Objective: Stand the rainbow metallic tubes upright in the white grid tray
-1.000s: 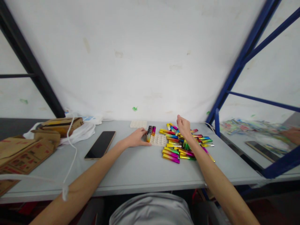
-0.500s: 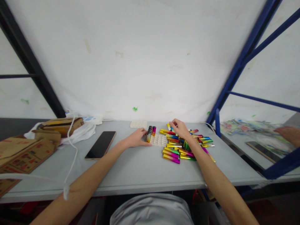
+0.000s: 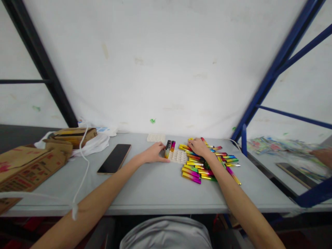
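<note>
Shiny, gradient-coloured lighters (image 3: pixel 192 177) lie in a loose pile on the grey table. A few more, with dark tops, stand upright (image 3: pixel 173 146) at the left end of a white tray (image 3: pixel 178 157) with rows of holes. My left hand (image 3: pixel 155 153) rests at that left end, its thumb in front and its fingers behind, gripping the tray's edge beside the standing lighters. My right hand (image 3: pixel 199 147) is down at the far side of the pile. Its fingers are curled onto the lighters; what lies under the fingertips is hidden.
A second white tray (image 3: pixel 156 138) lies near the wall. Left of my arm are a phone (image 3: pixel 114 158), an opened cardboard box (image 3: pixel 28 166) and a hanging white cable (image 3: pixel 83 166). A blue metal frame (image 3: pixel 261 90) stands at right; beyond it are another phone (image 3: pixel 295 174) and a person's hand (image 3: pixel 323 156).
My right hand has lowered from just above the pile's far edge onto the lighters. My left hand keeps its place at the tray. The whole view has shifted slightly.
</note>
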Demonstrator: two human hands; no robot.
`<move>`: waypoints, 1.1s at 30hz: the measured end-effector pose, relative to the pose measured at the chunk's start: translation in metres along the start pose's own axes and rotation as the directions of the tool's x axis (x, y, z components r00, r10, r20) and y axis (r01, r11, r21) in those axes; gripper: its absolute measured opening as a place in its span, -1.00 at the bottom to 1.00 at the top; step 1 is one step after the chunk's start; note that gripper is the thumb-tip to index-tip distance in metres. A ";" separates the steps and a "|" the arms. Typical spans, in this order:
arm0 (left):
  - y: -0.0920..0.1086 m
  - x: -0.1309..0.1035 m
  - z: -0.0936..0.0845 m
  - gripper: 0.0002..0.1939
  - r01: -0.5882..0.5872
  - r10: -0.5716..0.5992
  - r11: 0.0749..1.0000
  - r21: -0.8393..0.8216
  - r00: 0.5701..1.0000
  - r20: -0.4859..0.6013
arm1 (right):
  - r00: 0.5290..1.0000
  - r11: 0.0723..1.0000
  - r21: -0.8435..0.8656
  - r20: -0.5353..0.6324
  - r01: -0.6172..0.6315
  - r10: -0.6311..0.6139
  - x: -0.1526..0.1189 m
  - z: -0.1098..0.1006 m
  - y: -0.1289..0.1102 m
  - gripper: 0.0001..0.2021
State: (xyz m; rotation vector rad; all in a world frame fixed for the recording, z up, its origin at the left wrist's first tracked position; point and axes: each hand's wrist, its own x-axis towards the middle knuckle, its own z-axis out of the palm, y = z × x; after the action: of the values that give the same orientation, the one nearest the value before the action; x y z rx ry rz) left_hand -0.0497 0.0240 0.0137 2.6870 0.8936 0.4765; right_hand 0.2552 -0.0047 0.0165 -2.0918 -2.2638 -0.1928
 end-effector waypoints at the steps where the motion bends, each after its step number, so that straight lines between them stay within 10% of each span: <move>1: 0.000 0.000 0.000 -0.29 -0.002 0.002 1.000 0.007 1.000 -0.004 | 1.000 1.000 -0.016 0.006 -0.020 0.020 0.001 0.000 -0.002 -0.54; 13: -0.001 0.000 0.002 -0.29 0.000 -0.001 0.999 0.046 1.000 0.014 | 0.994 0.999 0.037 0.108 0.030 -0.034 0.011 0.000 0.003 -0.53; 22: -0.002 0.001 0.002 -0.26 -0.014 0.014 0.999 0.038 1.000 -0.011 | 0.987 0.982 0.178 -0.160 0.060 -0.031 0.006 -0.001 0.005 -0.72; 28: -0.004 0.001 0.003 -0.26 0.001 -0.001 0.999 0.037 1.000 -0.001 | 0.915 0.812 0.489 -0.384 0.317 -0.126 -0.011 -0.014 -0.006 -0.72; 33: -0.004 0.000 0.002 -0.28 -0.010 0.010 1.000 0.018 1.000 -0.005 | 0.930 0.617 0.728 -0.367 0.300 -0.019 -0.016 -0.019 -0.026 -0.66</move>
State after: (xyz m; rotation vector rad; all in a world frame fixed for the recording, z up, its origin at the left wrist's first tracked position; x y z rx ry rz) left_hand -0.0506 0.0266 0.0103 2.7095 0.8903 0.4803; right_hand 0.2302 -0.0252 0.0321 -1.2760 -1.8262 0.3629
